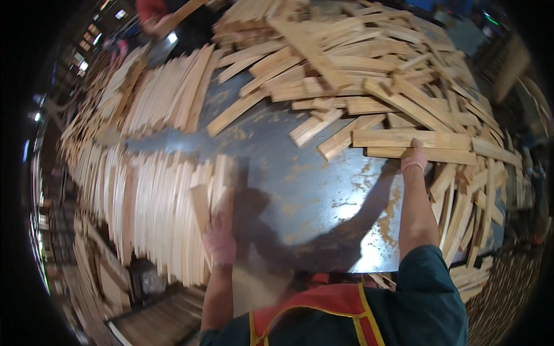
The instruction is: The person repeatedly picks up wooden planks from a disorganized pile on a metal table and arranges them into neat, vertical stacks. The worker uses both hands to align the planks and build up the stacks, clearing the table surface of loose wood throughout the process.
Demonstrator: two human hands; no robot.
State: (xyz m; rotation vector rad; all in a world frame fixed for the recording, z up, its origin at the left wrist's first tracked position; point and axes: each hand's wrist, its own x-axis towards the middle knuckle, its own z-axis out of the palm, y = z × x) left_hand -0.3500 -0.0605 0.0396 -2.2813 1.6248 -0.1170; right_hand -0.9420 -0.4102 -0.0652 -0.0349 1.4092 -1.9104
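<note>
My left hand (220,242), in a pinkish work glove, is on wooden strips at the right end of a row of upright-set strips (164,207); one short strip (200,205) leans at a slant under its fingers. My right hand (414,156), gloved too, reaches out to the right with its fingers over two wooden boards lying side by side, the upper board (385,138) and the lower board (446,155). Both boards lie against a loose heap of wooden pieces (363,60). Blur hides how firmly the left fingers close.
A metal-topped table (294,190) with sawdust patches lies between my hands. A second row of strips (166,91) stands at the back left. Beyond it, another person (151,21) holds a board. More pieces (463,207) lie at the right edge. A dark-framed panel (160,320) is below left.
</note>
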